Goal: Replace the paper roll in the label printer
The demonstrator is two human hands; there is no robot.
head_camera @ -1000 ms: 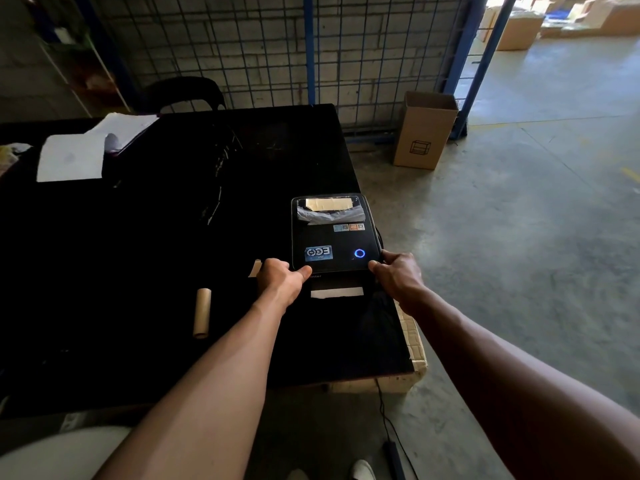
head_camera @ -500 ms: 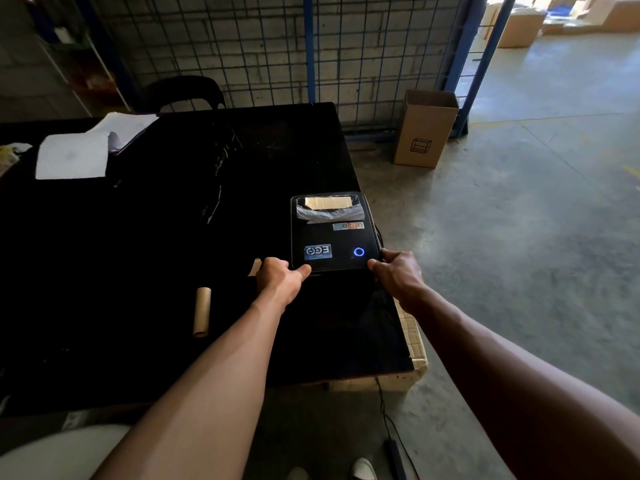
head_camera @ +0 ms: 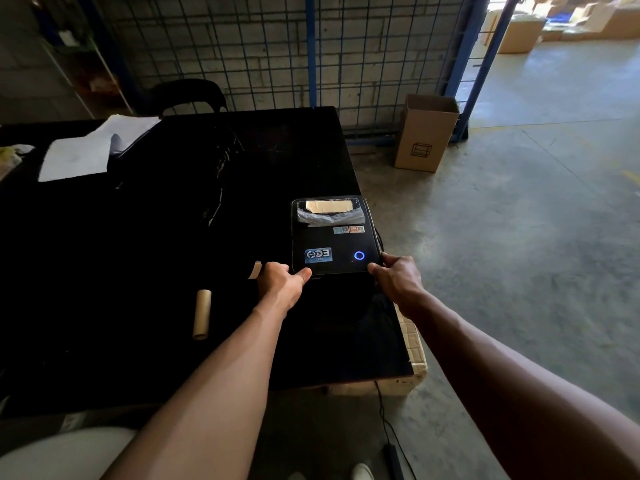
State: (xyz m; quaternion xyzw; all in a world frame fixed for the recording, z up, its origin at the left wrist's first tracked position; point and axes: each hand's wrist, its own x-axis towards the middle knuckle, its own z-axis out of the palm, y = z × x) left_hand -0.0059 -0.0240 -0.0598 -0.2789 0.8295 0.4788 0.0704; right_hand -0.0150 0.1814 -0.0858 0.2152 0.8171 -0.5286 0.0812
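Black printer (head_camera: 332, 242) gripped by left hand (head_camera: 281, 284), right hand (head_camera: 398, 281)

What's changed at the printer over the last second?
The white paper strip that showed just in front of the label printer a second ago is no longer visible; whether it fed back in or got covered, I cannot tell. The left hand and right hand keep their grip on the printer's front corners. The cardboard core on the table has not moved.
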